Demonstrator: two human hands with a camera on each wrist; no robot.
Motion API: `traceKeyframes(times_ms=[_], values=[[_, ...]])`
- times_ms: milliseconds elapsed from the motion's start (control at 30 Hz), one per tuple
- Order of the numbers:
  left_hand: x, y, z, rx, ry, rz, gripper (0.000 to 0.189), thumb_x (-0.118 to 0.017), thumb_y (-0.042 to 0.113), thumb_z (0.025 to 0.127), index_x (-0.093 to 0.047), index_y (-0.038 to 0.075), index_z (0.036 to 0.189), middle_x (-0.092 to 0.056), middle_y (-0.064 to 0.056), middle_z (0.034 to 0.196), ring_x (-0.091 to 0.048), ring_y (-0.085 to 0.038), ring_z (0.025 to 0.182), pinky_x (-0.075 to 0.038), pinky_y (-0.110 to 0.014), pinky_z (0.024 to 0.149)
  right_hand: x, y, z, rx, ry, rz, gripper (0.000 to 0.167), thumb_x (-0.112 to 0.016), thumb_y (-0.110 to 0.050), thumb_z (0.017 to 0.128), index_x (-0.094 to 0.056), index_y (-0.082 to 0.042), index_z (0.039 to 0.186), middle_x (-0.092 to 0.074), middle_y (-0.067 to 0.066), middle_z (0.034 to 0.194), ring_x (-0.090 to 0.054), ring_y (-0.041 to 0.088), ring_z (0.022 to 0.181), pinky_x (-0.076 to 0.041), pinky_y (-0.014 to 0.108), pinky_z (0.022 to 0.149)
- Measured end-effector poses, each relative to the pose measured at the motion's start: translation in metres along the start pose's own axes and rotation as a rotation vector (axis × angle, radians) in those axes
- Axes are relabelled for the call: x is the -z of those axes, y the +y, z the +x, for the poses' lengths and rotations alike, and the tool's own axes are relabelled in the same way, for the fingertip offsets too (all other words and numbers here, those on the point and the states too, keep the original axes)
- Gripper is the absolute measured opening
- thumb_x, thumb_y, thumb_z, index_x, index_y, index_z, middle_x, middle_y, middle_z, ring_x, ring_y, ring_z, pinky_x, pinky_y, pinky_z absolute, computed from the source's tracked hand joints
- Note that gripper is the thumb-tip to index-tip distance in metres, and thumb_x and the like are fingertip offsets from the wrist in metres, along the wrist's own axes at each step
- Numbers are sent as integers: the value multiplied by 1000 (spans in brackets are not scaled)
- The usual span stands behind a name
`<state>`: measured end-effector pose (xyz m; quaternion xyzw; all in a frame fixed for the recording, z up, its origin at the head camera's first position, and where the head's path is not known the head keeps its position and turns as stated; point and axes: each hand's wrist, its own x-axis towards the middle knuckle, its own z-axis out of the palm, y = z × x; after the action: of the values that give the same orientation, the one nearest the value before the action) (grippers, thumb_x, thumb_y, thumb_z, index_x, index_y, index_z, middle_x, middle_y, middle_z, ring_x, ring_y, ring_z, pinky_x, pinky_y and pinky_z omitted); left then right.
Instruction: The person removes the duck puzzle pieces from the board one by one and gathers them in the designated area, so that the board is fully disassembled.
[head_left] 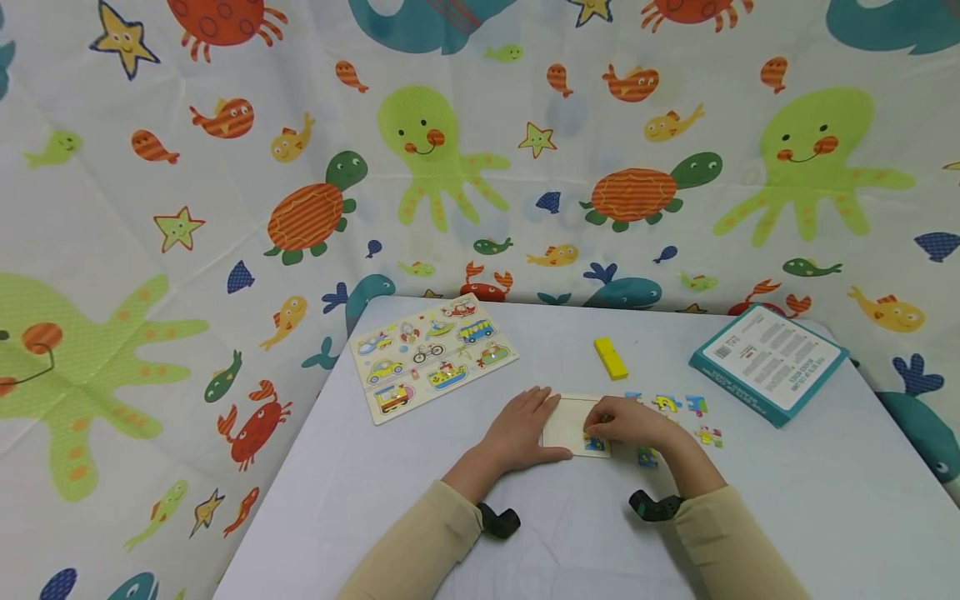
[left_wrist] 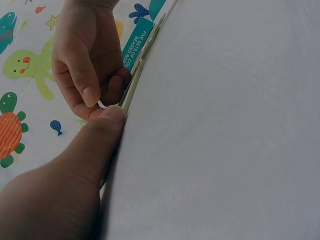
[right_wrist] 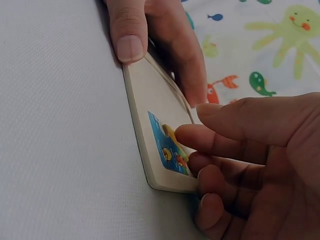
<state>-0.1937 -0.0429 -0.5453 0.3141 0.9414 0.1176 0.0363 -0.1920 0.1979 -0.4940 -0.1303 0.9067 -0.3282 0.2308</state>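
Observation:
A small pale wooden puzzle board (head_left: 564, 423) lies on the white table. My left hand (head_left: 519, 429) rests along its left side, fingers extended toward the far corner and thumb at the near edge. At the board's near right corner sits a blue and yellow picture area (right_wrist: 164, 147). There my right hand (head_left: 632, 422) holds a small puzzle piece (right_wrist: 170, 132) with its curled fingertips, partly covering it. Several loose jigsaw pieces (head_left: 697, 405) lie right of the board, some hidden behind the right hand.
A vehicle picture puzzle (head_left: 431, 358) lies at the back left. Behind the board is a yellow block (head_left: 611, 358). A teal box (head_left: 772, 362) with a white label lies at the right. A sea-animal cloth (head_left: 465, 208) hangs behind the table.

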Motion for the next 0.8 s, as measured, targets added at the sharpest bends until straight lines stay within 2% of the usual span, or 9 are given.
traceKeyframes(times_ms=[567,800], values=[[-1,-1,1,-4,-1,5,99,-48,81,82,-26,21,158,-28,0,163,-22,-20,152,-23,-38,124,0,2,-1,-9,0,21,12,-63,-29,96,-68,-18,97,-61,-1,88,-53,16,80,-44,30,68],[-1,0,0,-1,-5,5,98,-49,80,83,-25,21,158,-27,-1,163,-22,-20,152,-22,-38,125,0,0,-2,26,5,19,6,-63,-19,96,-68,-16,95,-62,-1,89,-53,17,82,-44,31,70]])
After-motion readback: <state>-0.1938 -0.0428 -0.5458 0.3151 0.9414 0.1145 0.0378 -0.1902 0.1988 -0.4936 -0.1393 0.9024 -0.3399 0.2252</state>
